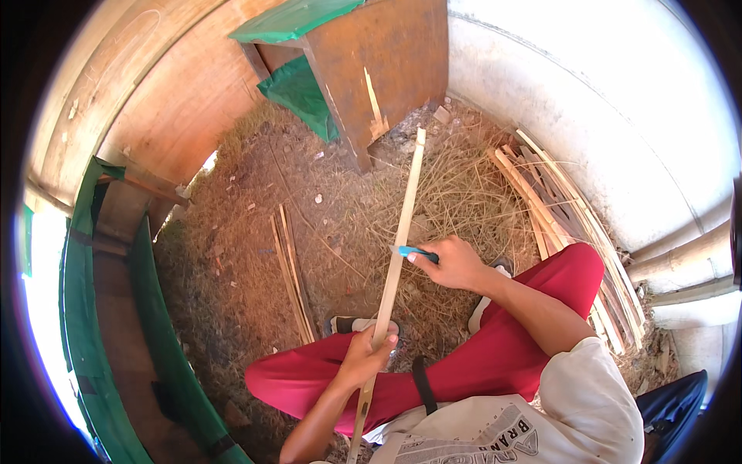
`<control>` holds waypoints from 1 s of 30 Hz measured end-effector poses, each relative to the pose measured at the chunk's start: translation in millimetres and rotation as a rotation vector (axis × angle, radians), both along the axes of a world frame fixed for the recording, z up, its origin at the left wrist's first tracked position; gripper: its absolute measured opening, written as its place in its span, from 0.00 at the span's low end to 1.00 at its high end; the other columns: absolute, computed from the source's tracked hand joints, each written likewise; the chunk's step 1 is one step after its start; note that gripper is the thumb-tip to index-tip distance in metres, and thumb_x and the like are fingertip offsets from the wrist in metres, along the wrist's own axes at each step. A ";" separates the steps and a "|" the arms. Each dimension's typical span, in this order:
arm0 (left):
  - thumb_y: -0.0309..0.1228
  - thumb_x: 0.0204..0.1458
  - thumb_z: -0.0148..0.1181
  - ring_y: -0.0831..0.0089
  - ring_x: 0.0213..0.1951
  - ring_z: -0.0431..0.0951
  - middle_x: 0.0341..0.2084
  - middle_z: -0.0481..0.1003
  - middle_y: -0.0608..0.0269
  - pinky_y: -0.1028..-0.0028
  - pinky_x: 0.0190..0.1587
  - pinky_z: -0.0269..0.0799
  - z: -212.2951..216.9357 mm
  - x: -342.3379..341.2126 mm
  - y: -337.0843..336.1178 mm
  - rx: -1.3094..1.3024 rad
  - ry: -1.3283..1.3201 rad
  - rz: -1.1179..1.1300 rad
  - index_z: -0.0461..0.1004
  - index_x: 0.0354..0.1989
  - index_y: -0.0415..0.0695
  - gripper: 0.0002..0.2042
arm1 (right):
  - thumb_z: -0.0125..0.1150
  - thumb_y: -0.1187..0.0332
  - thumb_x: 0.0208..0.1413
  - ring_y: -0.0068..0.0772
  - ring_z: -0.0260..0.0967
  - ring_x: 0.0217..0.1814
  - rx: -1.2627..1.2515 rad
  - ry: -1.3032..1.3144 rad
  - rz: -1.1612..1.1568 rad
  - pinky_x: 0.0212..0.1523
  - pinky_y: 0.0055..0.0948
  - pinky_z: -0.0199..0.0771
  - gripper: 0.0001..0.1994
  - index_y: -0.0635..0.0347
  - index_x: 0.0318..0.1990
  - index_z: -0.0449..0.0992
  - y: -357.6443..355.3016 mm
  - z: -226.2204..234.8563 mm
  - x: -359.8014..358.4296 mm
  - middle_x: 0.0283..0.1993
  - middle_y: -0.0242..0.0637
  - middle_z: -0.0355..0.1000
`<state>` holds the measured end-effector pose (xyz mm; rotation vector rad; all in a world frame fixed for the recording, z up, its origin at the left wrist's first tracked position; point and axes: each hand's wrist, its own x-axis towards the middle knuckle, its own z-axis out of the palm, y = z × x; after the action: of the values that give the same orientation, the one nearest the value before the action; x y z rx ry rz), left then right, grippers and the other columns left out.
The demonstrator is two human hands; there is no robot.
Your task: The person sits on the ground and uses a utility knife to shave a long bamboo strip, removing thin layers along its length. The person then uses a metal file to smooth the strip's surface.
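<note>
Person sitting on dry grass in red trousers, left hand (363, 357) gripping a long pale bamboo strip (401, 232), right hand (454, 263) pressing a blue-handled knife (416, 252) against it, pile of split bamboo (572, 216) by the white wall (587, 100), brown wooden box (379, 69) behind

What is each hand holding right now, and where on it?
The left hand grips the long bamboo strip near its lower end. The right hand holds a blue-handled knife by its handle, against the strip.

Harsh daylight, perhaps overexposed, fisheye-bent edges
</note>
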<state>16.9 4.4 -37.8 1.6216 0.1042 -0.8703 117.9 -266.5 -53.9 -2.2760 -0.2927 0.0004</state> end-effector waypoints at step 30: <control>0.38 0.66 0.52 0.35 0.39 0.79 0.34 0.78 0.32 0.47 0.41 0.73 26.4 9.8 -51.6 0.695 -0.429 -0.139 0.68 0.41 0.29 0.18 | 0.58 0.46 0.61 0.48 0.75 0.21 -0.248 -0.094 -0.080 0.23 0.43 0.74 0.21 0.53 0.41 0.85 -10.4 -2.1 5.0 0.20 0.43 0.75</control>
<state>26.7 -47.1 -11.4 2.4604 -0.0133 -0.5936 122.9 -276.9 -56.0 -2.5377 -0.2629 -0.1179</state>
